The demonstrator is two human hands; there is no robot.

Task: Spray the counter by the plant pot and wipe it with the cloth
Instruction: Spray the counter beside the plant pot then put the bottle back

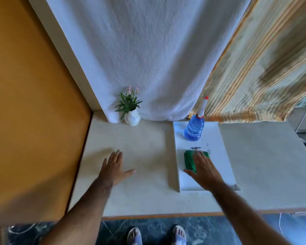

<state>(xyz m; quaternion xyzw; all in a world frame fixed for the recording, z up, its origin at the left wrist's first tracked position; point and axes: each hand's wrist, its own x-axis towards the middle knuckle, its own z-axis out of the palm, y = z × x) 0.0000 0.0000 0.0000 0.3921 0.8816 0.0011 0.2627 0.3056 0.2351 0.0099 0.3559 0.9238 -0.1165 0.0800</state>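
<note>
Counter (pixel 148 144) runs pale cream and matt across the lower half of the view, with an orange-brown edge along its near side. At far left an ochre wall (pixel 25 103) meets it. The pot (pixel 132 118), small, white and rounded with a blue mark on its side, stands at the back of the counter against a hanging white sheet (pixel 148 59); green leaves and a few pink blooms rise from it. Nearer, the left hand (pixel 113 169) lies flat over bare counter, fingers spread and thumb out, gripping nothing; whether the palm actually presses the surface is hard to tell. To its right a white board (pixel 223 156) lies on the counter. At the board's far end stands the bottle (pixel 194 128), clear ribbed plastic holding blue liquid, with a white sprayer tipped in red. At the middle of the board lies the cloth (pixel 188 160), green and folded, with dark specks just beyond it. The right hand (pixel 204 171) rests open on the cloth, fingers straight, not closed round it. A striped curtain (pixel 263 68) hangs at right. Two feet in sandals show on the dark floor (pixel 148 225) below.
</note>
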